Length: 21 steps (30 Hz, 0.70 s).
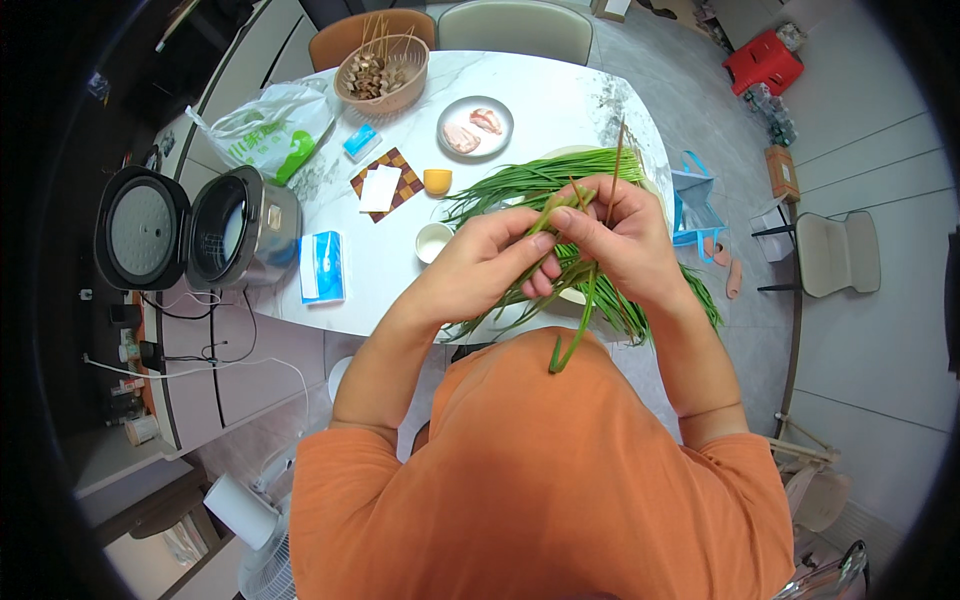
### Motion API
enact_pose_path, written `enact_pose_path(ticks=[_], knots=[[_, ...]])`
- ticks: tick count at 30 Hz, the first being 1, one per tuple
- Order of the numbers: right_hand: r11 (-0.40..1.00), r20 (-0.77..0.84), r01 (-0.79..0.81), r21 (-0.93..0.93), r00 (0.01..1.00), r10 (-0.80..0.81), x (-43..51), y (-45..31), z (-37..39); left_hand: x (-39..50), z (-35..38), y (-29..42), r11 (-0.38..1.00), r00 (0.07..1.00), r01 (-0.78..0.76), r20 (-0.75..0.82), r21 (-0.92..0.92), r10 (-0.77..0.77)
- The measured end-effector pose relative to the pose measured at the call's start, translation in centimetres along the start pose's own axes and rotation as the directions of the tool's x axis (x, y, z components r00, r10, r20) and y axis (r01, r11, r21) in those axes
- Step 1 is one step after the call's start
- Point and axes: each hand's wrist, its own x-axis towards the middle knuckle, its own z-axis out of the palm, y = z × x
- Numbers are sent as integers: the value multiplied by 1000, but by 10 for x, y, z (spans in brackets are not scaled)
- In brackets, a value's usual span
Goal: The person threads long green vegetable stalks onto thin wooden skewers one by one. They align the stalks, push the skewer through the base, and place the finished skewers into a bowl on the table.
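My left hand [491, 259] grips a small bundle of garlic chives [546, 217] by the pale stem end. Its green leaves trail below the fingers, and a folded strand hangs down in front of the orange shirt. My right hand [630, 244] meets it, thumb on the stems, with a thin wooden skewer [619, 157] rising between its fingers. A second thin stick [576, 191] crosses the stem ends; whether it pierces them I cannot tell. Beyond and beneath both hands lie loose garlic chives [540, 174] on the table, partly over a pale plate mostly hidden by them.
On the marble-patterned table [360, 247] stand a basket of skewered food [384, 101], a plate of raw meat pieces [475, 154], a yellow cup [437, 181], a white cup [433, 241] and tissue packs [322, 266]. A plastic bag [270, 127] and an open rice cooker [274, 225] are at left.
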Motion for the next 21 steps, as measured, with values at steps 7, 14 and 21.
enact_pose_path(ticks=[7,14,21], knots=[[990,43,-134,35,990,132,5,-2,-5,-5,-8,7,971,959,-179,-251,-158,136],[997,112,-62,37,992,57,18,1,8,12,-1,22,970,937,-243,-259,5,236],[971,106,61,-233,994,-37,17,-16,-8,13,-5,41,905,843,-414,-335,95,421]])
